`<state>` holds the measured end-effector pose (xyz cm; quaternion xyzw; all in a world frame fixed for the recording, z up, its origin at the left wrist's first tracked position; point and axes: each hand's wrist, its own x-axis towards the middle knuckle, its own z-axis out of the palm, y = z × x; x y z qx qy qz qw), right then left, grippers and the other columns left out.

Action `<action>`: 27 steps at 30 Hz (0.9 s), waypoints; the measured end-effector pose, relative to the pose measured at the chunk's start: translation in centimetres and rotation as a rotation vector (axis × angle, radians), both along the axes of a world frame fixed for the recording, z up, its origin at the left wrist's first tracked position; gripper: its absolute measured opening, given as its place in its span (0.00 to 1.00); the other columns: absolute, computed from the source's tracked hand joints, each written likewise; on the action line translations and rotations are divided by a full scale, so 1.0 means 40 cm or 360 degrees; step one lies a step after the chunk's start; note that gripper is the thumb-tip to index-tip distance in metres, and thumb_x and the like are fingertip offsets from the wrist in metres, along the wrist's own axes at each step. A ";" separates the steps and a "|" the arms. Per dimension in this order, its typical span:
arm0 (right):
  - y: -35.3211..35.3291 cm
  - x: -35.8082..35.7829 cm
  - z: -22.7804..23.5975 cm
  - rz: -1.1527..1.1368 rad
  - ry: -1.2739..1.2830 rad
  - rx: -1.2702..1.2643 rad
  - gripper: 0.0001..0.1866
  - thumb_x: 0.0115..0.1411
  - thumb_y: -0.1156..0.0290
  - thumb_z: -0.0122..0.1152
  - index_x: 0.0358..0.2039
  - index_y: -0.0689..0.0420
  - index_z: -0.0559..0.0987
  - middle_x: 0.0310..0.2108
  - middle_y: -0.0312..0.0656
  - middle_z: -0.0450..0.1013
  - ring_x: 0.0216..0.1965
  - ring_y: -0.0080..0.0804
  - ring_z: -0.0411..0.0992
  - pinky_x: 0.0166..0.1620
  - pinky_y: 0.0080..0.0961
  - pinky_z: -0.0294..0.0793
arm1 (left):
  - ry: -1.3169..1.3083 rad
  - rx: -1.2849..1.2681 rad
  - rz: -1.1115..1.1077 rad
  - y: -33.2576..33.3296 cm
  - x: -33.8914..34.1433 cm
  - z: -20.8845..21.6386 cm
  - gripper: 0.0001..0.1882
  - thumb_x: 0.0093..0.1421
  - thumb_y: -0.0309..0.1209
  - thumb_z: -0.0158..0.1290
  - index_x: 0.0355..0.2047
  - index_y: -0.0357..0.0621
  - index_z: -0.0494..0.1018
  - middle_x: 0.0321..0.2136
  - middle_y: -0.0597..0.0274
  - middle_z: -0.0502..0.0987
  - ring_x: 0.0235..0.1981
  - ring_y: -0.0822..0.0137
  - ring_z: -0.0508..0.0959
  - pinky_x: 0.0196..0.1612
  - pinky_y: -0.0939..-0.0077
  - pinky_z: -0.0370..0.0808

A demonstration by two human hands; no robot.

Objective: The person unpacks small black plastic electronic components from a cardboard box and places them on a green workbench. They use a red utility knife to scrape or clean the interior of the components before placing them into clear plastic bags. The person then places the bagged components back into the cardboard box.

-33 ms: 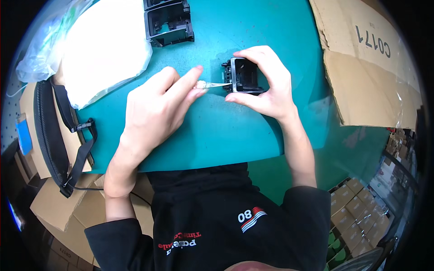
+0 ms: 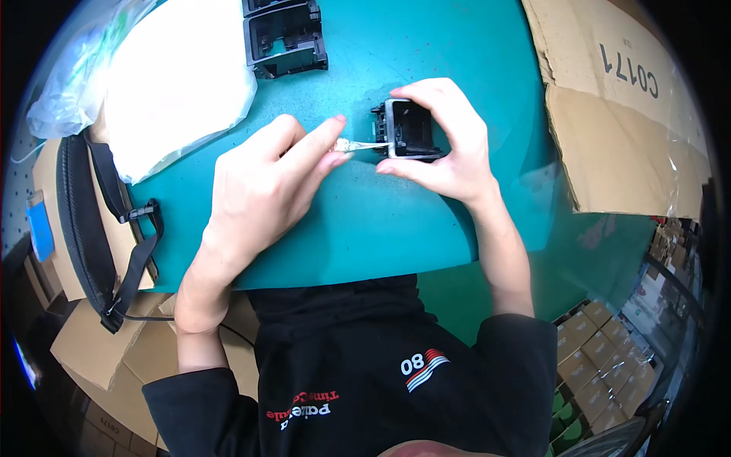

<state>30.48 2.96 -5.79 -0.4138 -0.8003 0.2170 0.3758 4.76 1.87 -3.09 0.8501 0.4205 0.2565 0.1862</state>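
Note:
My left hand pinches a slim translucent tool, whitish at the fingers and tapering to a narrow tip. That tip meets the pale front rim of a small black plastic housing, an open box with clip-like details on its left side. Around the housing, my right hand curls with its thumb below and a finger at the top, gripping it on the table. Whether the tool is a brush or a nozzle cannot be made out.
More black plastic housings stand at the far side of the green table. A white bag lies at the left beside a black strap. A large cardboard box stands at the right, and stacked cartons sit below.
My left hand and the tool have shifted slightly right and down along the housing's rim. The housing has moved very slightly in my right hand.

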 end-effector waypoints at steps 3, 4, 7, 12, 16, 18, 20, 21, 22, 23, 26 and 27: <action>-0.008 -0.022 -0.010 -0.0033 0.0052 0.0040 0.38 0.39 0.58 0.86 0.49 0.61 0.79 0.44 0.47 0.76 0.44 0.43 0.76 0.46 0.32 0.79 | -0.0021 0.0071 -0.0032 -0.006 0.005 -0.001 0.17 0.59 0.32 0.65 0.49 0.48 0.81 0.23 0.64 0.68 0.20 0.66 0.73 0.23 0.70 0.71; -0.007 -0.024 -0.008 -0.0040 0.0055 0.0039 0.38 0.38 0.58 0.87 0.49 0.61 0.79 0.43 0.47 0.76 0.44 0.42 0.76 0.46 0.32 0.79 | -0.0005 0.0102 -0.0034 -0.008 0.006 -0.002 0.17 0.58 0.35 0.66 0.48 0.50 0.82 0.23 0.66 0.68 0.19 0.67 0.73 0.22 0.71 0.70; -0.005 -0.026 -0.011 -0.0046 0.0057 0.0049 0.38 0.38 0.58 0.87 0.48 0.60 0.79 0.42 0.46 0.77 0.44 0.42 0.76 0.45 0.32 0.79 | 0.0094 0.0089 -0.0032 -0.015 0.006 0.008 0.16 0.58 0.35 0.66 0.47 0.50 0.82 0.23 0.66 0.67 0.19 0.67 0.72 0.22 0.71 0.70; -0.001 -0.027 -0.012 -0.0031 0.0065 0.0069 0.37 0.37 0.59 0.87 0.47 0.59 0.80 0.41 0.45 0.77 0.43 0.41 0.76 0.45 0.32 0.79 | 0.0122 0.0034 -0.0016 -0.021 0.005 0.010 0.14 0.59 0.35 0.65 0.45 0.50 0.82 0.22 0.66 0.66 0.19 0.66 0.73 0.21 0.70 0.70; 0.000 -0.024 -0.019 -0.0020 0.0099 0.0043 0.37 0.36 0.59 0.87 0.47 0.59 0.80 0.41 0.45 0.77 0.43 0.41 0.76 0.45 0.32 0.79 | 0.0167 -0.0016 0.0013 -0.022 0.009 0.022 0.11 0.60 0.36 0.64 0.42 0.52 0.82 0.22 0.65 0.66 0.19 0.65 0.74 0.21 0.69 0.69; 0.000 -0.023 -0.020 -0.0014 0.0114 0.0024 0.37 0.36 0.60 0.87 0.46 0.59 0.80 0.41 0.44 0.77 0.43 0.41 0.76 0.45 0.32 0.79 | 0.0231 -0.0035 -0.0003 -0.019 0.012 0.035 0.08 0.61 0.37 0.63 0.39 0.52 0.81 0.22 0.65 0.66 0.19 0.64 0.74 0.20 0.69 0.69; 0.000 -0.024 -0.018 -0.0008 0.0133 0.0006 0.37 0.36 0.60 0.87 0.47 0.59 0.80 0.40 0.44 0.77 0.43 0.41 0.76 0.45 0.32 0.78 | 0.0268 -0.0037 -0.0013 -0.016 0.013 0.040 0.07 0.61 0.38 0.62 0.37 0.52 0.80 0.22 0.64 0.66 0.19 0.64 0.74 0.20 0.68 0.69; 0.000 -0.024 -0.018 -0.0004 0.0139 -0.0003 0.37 0.36 0.60 0.87 0.47 0.59 0.80 0.41 0.44 0.77 0.43 0.41 0.76 0.45 0.32 0.78 | 0.0272 -0.0029 -0.0015 -0.015 0.014 0.040 0.07 0.62 0.38 0.62 0.36 0.52 0.80 0.22 0.64 0.66 0.19 0.63 0.74 0.20 0.68 0.69; 0.000 -0.024 -0.019 -0.0002 0.0145 -0.0011 0.37 0.36 0.60 0.87 0.47 0.59 0.80 0.41 0.44 0.78 0.43 0.41 0.75 0.45 0.32 0.78 | 0.0276 -0.0022 -0.0018 -0.013 0.014 0.040 0.07 0.62 0.39 0.61 0.35 0.52 0.79 0.22 0.64 0.66 0.19 0.63 0.74 0.20 0.67 0.68; 0.000 -0.024 -0.020 0.0001 0.0151 -0.0021 0.37 0.36 0.60 0.87 0.47 0.59 0.80 0.41 0.44 0.78 0.43 0.41 0.75 0.45 0.32 0.78 | 0.0282 -0.0023 -0.0023 -0.011 0.015 0.041 0.07 0.62 0.39 0.61 0.34 0.52 0.79 0.22 0.64 0.66 0.19 0.63 0.74 0.20 0.67 0.69; 0.003 -0.025 -0.024 0.0012 0.0144 -0.0009 0.37 0.36 0.60 0.87 0.47 0.59 0.80 0.41 0.44 0.78 0.43 0.41 0.75 0.45 0.32 0.78 | 0.0297 -0.0006 -0.0020 -0.003 0.018 0.040 0.07 0.62 0.39 0.61 0.34 0.52 0.78 0.22 0.64 0.66 0.19 0.63 0.75 0.20 0.67 0.69; 0.003 -0.024 -0.024 0.0012 0.0141 0.0000 0.37 0.37 0.60 0.87 0.47 0.59 0.80 0.41 0.44 0.78 0.43 0.41 0.75 0.45 0.32 0.78 | 0.0300 0.0018 -0.0011 0.003 0.025 0.039 0.07 0.62 0.38 0.61 0.33 0.52 0.78 0.22 0.64 0.66 0.19 0.63 0.75 0.20 0.67 0.69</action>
